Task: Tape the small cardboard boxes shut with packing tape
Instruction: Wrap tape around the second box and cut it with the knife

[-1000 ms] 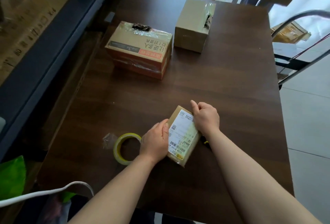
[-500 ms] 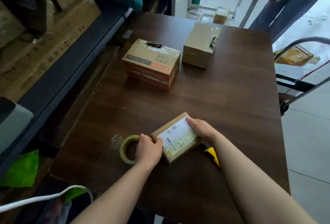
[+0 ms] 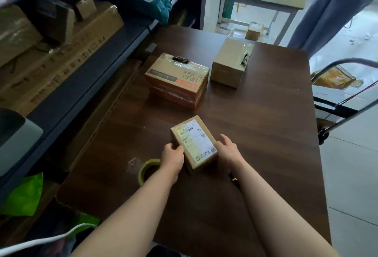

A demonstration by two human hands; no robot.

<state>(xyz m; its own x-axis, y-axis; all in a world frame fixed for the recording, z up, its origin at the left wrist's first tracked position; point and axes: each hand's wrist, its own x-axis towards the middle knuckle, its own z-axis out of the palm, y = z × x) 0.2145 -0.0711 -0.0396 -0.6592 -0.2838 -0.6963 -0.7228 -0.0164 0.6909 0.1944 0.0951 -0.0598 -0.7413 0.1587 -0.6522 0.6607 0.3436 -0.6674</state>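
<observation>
The small box [image 3: 194, 144] lies flat on the dark wooden bench [image 3: 266, 134], label up, its long axis running from near-right to far-left — angled away from me. Two bigger taped boxes, a printed one [image 3: 177, 79] and a plain one [image 3: 230, 63], sit well apart from it at the far end. Shelving [image 3: 81, 84] stacked with cartons runs along my left. My left hand [image 3: 172, 157] presses the box's near-left side, fingers curled against it; my right hand [image 3: 228, 150] rests flat on its right side, fingers spread. The tape roll [image 3: 148, 171] lies just beside my left wrist.
</observation>
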